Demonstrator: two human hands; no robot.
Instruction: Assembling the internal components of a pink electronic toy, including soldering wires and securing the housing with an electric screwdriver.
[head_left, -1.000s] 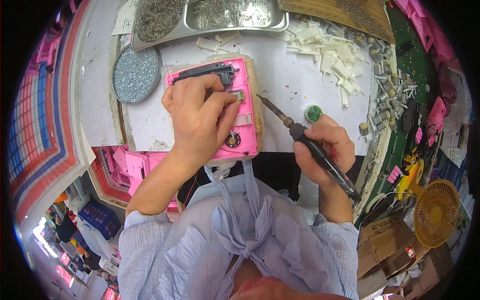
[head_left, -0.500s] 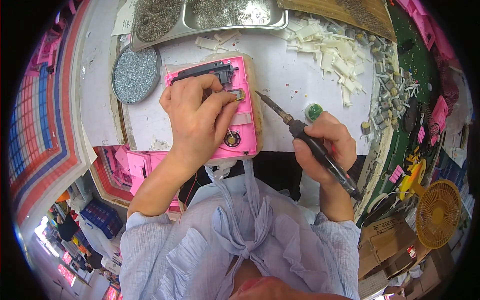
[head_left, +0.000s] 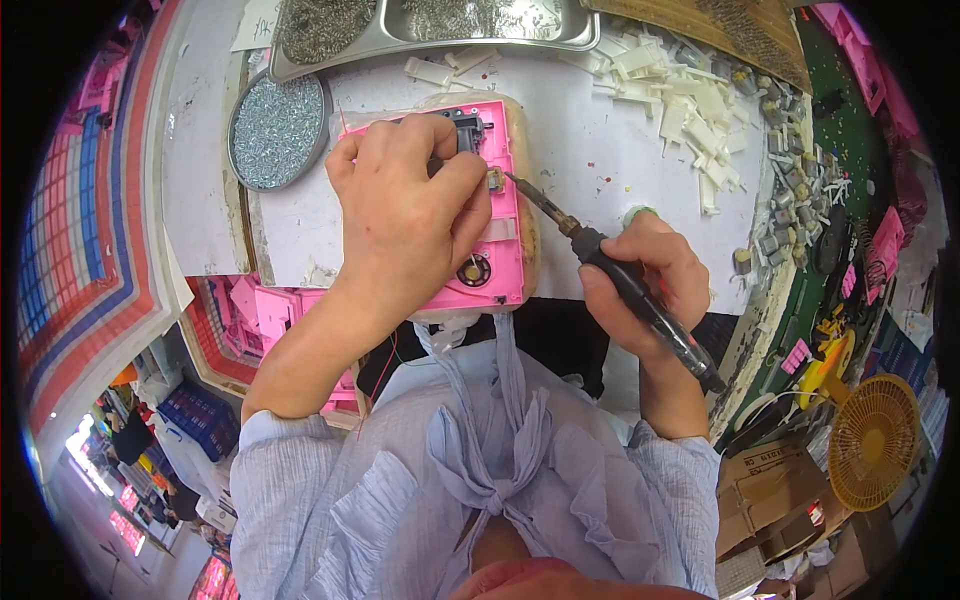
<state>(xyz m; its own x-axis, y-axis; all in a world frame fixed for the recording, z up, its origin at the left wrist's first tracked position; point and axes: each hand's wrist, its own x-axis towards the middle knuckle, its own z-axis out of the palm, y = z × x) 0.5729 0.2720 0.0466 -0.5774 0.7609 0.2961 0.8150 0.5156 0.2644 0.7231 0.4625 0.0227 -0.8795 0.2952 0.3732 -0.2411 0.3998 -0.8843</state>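
A pink plastic housing (head_left: 507, 255) lies on a worn pad in front of me. Over it bends my left hand (head_left: 405, 205), fingers curled and thumb pressed in; what they pinch is hidden beneath them. Just past the fingertips shows a small metal part (head_left: 494, 180) that looks like a motor. My right hand (head_left: 660, 265) is wrapped round the dark handle of a soldering iron (head_left: 620, 272), whose tip points left and reaches the metal part or stops just short of it. A black part (head_left: 468, 130) and a round black-rimmed part (head_left: 474, 270) sit in the housing.
A round dish of small metal pieces (head_left: 328, 110) stands left of the housing. Beyond is a steel tray of springs (head_left: 490, 44). White plastic pieces (head_left: 690, 110) and small motors (head_left: 785, 215) are heaped at the right. A green round item (head_left: 637, 212) sits behind my right hand.
The soldering iron's tip has come up to the small metal part. My left hand has shifted slightly and its fingers are more curled. The whole view has moved a little.
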